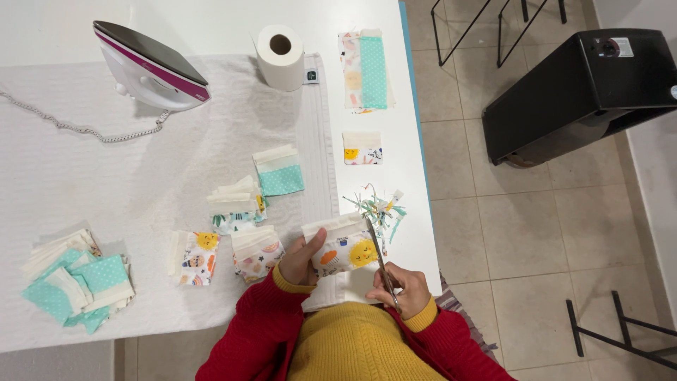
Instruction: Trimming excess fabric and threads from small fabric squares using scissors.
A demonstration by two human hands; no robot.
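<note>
White table (211, 21); scissors (379, 255) against fabric piece (342, 247)

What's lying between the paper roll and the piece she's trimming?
In the head view, between the paper roll and the sun-print fabric piece lies a cream-and-teal dotted fabric stack on the white mat.

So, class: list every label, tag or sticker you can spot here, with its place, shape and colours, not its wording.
Small tag: on the white cloth beside the paper roll; square, dark with pale marks.
Sticker: on top of the black box on the floor; rectangular, white with a dark round patch.
</note>
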